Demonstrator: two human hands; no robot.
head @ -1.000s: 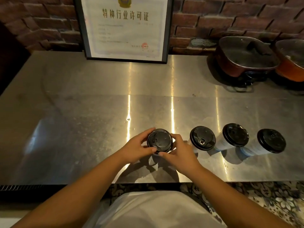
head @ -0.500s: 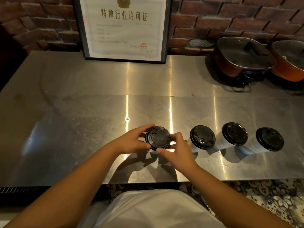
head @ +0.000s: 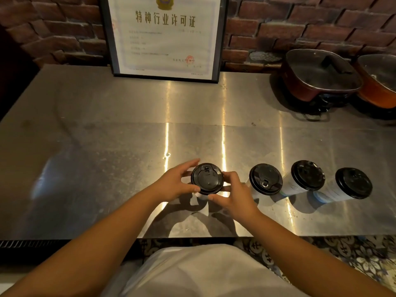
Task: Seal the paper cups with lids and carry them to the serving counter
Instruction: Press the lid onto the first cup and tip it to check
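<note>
Left of the three lidded cups (head: pixel 265 180), both hands pinch one black lid (head: pixel 207 178) on its paper cup; left hand (head: pixel 173 183), right hand (head: pixel 232 192); thin, crushable wall, likely; better gripped low, gently

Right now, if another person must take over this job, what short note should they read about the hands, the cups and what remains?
Left hand: fingers curled around the left rim of the round black plastic lid on the leftmost white paper cup.
Right hand: fingers pinch the same lid from the right.
Cups: four stand in a row near the front edge of the steel counter; the three other lidded white cups stand to the right, untouched.
Done: every cup wears a lid.
Left: check that the held lid is fully seated, which I cannot tell, then carry all four to the serving counter.
</note>
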